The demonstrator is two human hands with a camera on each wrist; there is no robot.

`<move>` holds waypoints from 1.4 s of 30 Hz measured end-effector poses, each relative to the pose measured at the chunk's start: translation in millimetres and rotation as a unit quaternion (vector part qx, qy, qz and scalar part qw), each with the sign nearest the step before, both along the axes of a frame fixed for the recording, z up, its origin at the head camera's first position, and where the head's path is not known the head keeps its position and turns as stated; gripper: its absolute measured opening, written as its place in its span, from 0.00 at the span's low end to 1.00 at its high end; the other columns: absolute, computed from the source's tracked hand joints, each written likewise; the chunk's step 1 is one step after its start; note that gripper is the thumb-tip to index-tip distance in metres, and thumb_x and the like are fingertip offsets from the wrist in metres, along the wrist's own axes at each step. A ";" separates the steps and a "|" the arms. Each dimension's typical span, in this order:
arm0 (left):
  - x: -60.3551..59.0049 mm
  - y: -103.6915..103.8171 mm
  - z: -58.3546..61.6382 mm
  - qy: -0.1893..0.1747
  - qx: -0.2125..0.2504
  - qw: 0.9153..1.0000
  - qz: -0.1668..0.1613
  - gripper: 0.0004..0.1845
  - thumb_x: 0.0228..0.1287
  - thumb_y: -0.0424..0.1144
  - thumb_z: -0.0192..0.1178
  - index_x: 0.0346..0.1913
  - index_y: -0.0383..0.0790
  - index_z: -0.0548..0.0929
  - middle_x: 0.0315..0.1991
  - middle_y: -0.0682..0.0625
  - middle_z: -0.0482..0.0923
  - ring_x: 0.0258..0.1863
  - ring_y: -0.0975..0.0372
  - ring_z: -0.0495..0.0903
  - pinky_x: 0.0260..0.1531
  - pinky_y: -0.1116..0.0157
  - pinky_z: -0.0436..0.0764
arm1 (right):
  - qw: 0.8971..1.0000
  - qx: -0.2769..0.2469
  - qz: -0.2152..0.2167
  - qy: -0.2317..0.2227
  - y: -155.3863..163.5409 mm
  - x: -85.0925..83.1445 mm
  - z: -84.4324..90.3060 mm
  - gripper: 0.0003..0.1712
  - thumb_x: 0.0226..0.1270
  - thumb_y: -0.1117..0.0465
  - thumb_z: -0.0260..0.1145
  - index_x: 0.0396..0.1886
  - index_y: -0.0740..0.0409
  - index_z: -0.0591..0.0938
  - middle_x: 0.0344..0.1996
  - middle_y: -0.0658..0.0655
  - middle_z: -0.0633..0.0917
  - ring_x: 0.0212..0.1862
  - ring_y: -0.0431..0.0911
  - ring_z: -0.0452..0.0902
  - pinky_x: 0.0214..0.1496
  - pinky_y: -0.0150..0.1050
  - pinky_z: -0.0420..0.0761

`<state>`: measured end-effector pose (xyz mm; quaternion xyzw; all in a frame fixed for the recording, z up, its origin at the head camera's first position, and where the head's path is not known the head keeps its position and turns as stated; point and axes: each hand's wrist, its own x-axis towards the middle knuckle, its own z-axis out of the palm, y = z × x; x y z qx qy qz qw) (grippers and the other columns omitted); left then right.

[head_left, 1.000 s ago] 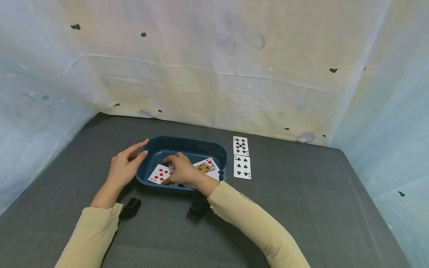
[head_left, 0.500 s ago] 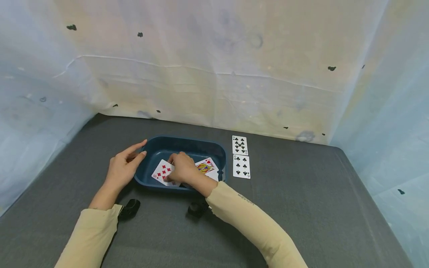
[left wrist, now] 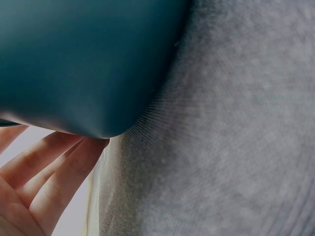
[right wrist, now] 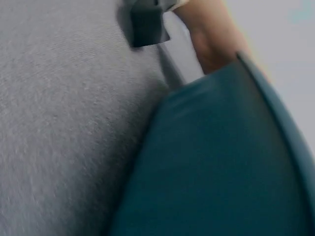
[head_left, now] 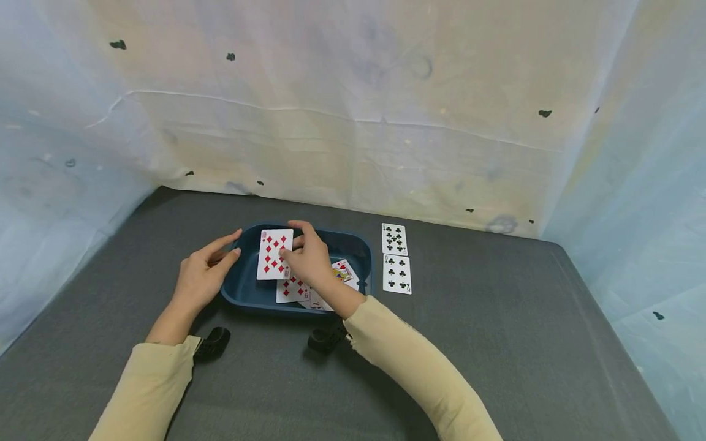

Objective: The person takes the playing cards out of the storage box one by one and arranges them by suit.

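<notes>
**Q:** Why is your left hand (head_left: 201, 275) parked on the side of the tub (head_left: 241, 293) like that?

**Me:** It's just bracing it. My fingers are straight and relaxed, flat against the tub's left wall, not wrapped round anything. The tub is light plastic on a grey cloth (head_left: 496, 318), so I'd guess it slides if I dig around in it one-handed.

**Q:** And the right hand (head_left: 311, 260)?

**Me:** That one is pinching the ten of diamonds (head_left: 274, 254) by its right edge, thumb in front and fingers behind. I'm holding it upright, face toward me, above the tub's middle and clear of the rest. Gripping it at the edge leaves the pips readable.

**Q:** What else is in the tub?

**Me:** A few loose cards (head_left: 300, 288) lying face up on the bottom, overlapping, including a red-pip one and a face card (head_left: 344, 271) mostly hidden under my wrist.

**Q:** And those two on the cloth?

**Me:** Two clubs cards (head_left: 394, 256), face up, set one above the other just right of the tub. They're lined up neatly, so they look sorted, not dropped.
</notes>
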<state>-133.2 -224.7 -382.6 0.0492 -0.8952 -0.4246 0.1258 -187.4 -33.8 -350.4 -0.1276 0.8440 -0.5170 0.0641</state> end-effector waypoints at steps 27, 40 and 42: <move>2.0 -15.8 0.2 -0.009 -0.012 1.000 -0.004 0.25 0.73 0.53 0.48 0.70 0.57 0.67 0.56 0.32 0.77 0.48 0.43 0.78 0.31 0.60 0.70 | 0.989 -0.118 -0.054 0.072 107.2 -39.1 11.7 0.20 0.67 0.68 0.61 0.59 0.58 0.76 0.39 0.63 0.81 0.31 0.41 0.77 0.34 0.36 0.76; 4.4 -17.8 2.8 -0.017 -0.012 1.000 0.004 0.25 0.73 0.53 0.48 0.70 0.55 0.67 0.54 0.31 0.77 0.48 0.43 0.77 0.32 0.60 0.71 | 0.991 -0.083 -0.085 0.065 163.1 -60.0 -5.2 0.24 0.68 0.70 0.58 0.64 0.63 0.71 0.49 0.67 0.77 0.34 0.39 0.74 0.33 0.34 0.75; 5.1 -17.5 3.4 -0.019 -0.012 1.000 0.005 0.25 0.73 0.53 0.47 0.70 0.55 0.67 0.55 0.31 0.77 0.50 0.42 0.77 0.33 0.58 0.72 | 0.991 -0.076 -0.095 0.055 170.9 -62.7 -8.5 0.25 0.68 0.70 0.58 0.65 0.61 0.70 0.50 0.66 0.76 0.37 0.40 0.75 0.36 0.33 0.75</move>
